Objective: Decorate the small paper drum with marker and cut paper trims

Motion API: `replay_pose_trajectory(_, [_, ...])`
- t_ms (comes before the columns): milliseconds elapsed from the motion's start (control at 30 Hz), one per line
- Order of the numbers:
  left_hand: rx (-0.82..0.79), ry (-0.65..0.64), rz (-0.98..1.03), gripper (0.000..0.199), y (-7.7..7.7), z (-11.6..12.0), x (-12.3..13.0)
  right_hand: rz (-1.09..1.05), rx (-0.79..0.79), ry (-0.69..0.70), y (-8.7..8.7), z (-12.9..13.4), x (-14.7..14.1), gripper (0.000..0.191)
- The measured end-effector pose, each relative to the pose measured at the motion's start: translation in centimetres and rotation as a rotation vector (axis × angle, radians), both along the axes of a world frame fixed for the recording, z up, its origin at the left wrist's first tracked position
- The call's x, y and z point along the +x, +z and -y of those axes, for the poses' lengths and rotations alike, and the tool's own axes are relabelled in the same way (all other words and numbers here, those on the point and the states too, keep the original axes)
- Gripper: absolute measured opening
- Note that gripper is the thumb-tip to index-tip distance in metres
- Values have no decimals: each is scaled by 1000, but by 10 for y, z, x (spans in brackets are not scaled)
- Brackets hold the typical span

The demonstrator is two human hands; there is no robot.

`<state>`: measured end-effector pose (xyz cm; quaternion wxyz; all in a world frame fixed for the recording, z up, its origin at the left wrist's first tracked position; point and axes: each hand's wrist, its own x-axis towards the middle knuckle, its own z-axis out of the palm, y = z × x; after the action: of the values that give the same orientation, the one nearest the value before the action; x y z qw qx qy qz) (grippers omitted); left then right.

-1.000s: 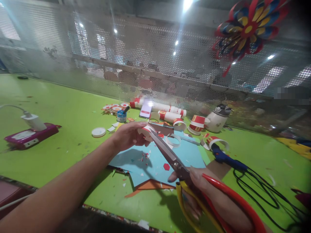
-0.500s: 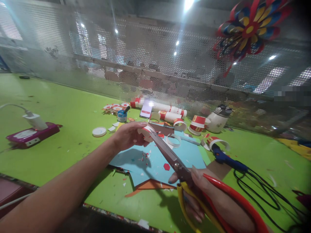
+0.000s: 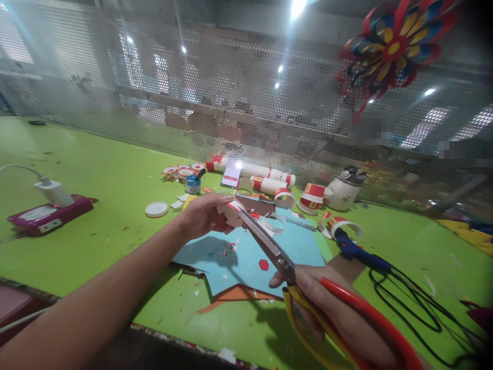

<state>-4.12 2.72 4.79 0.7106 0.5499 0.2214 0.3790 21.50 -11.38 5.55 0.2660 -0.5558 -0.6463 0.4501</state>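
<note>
My left hand (image 3: 208,213) pinches a small red and white piece of paper cup (image 3: 232,210) above the table. In my right hand (image 3: 319,303) is a large pair of scissors (image 3: 269,242) with one red and one yellow handle. The tips of its blades meet the edge of the cup piece, close to my left fingers. Below lie blue paper sheets (image 3: 304,246) strewn with tiny cut scraps and a red paper hexagon (image 3: 264,264). A white paper ring (image 3: 275,223) rests just behind the blades.
A blue glue gun (image 3: 362,252) with a black cord lies at right. Stacked paper cups (image 3: 269,183), a phone (image 3: 231,173), a blue jar (image 3: 193,184) and a white flask (image 3: 346,190) stand along the back. A purple power strip (image 3: 52,216) is at left.
The scissors' blades have turned slightly and their handles shifted a little in my right hand. My left hand stays almost still with the cup piece.
</note>
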Motion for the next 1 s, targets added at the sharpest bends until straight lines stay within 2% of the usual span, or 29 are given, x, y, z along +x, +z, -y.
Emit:
replay_pose_trajectory(133, [14,-6,-3,36,-1,-1,0,33,-7,-61,-2,0,1,44])
replay_pose_trajectory(200, [17,-9,-7,36,-2,-2,0,31,30,-42,-1,-1,-1,46])
replay_pose_trajectory(333, [-1,26,-8,35,-3,-4,0,-105,33,69,5,-5,-13,50])
replay_pose_trajectory(600, [-17,59,-24,37,-1,-3,0,-253,24,55,14,-1,-20,44])
replay_pose_trajectory(800, [-13,78,-29,36,-1,-2,2,-275,-23,35,1,-4,-17,47])
replay_pose_trajectory(1000, [-11,68,-25,35,-2,-2,3,-339,-77,106,-11,-11,-13,45])
